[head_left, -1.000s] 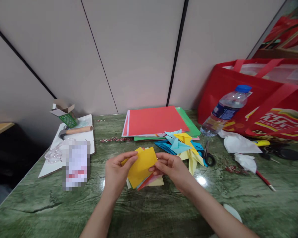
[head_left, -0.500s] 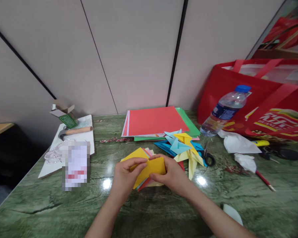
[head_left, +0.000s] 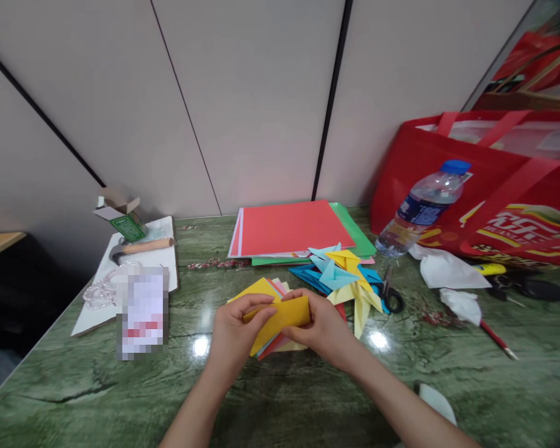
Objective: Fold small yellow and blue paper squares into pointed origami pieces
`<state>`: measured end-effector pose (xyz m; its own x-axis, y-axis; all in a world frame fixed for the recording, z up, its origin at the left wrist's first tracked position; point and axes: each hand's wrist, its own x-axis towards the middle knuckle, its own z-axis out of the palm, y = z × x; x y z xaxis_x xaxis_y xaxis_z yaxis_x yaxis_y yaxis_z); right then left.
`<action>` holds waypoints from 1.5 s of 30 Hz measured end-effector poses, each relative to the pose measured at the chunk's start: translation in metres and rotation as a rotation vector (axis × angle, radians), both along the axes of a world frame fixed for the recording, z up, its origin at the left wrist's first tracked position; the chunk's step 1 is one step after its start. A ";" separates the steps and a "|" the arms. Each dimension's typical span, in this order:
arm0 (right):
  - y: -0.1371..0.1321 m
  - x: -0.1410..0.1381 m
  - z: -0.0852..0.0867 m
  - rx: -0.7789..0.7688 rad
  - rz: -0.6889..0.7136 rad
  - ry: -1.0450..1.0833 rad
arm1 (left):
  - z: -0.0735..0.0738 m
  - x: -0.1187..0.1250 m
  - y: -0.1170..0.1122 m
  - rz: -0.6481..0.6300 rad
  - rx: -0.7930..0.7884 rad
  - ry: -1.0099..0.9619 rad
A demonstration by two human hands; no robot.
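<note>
Both hands pinch a folded yellow paper square [head_left: 280,317] just above a small stack of coloured paper squares [head_left: 261,290] on the green marble table [head_left: 98,386]. My left hand [head_left: 236,339] grips the paper's left end, fingers curled over its top edge. My right hand [head_left: 324,326] holds its right end, fingers closed on it. A pile of folded blue and yellow paper shapes [head_left: 343,274] lies just beyond my right hand.
Large red and green sheets [head_left: 292,227] lie at the back. Scissors [head_left: 392,295], a tilted water bottle [head_left: 422,208], a red bag [head_left: 490,180], crumpled tissues [head_left: 448,270] and a pen [head_left: 497,339] are right. A hammer [head_left: 140,246], small box [head_left: 121,218] and beads [head_left: 100,289] are left.
The yellow paper, held flat and raised a second ago, has been folded over and brought lower and nearer to me. Both hands closed in on it; little moved in the last half second.
</note>
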<state>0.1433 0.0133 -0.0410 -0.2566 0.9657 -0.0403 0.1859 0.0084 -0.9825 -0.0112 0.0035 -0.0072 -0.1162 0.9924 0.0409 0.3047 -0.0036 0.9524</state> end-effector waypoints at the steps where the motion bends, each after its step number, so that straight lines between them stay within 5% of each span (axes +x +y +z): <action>1: 0.000 0.000 0.000 -0.010 -0.006 0.010 | 0.000 0.000 0.000 0.004 -0.005 -0.004; 18: 0.002 -0.001 0.000 -0.173 0.026 0.193 | -0.001 -0.002 0.000 0.039 -0.010 -0.010; 45: 0.001 0.000 0.003 -0.184 -0.011 0.191 | -0.006 -0.003 -0.001 0.011 -0.090 -0.104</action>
<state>0.1437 0.0139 -0.0376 -0.2658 0.9493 -0.1677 -0.0041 -0.1750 -0.9846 -0.0143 0.0028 -0.0130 -0.1261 0.9901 -0.0613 0.2039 0.0863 0.9752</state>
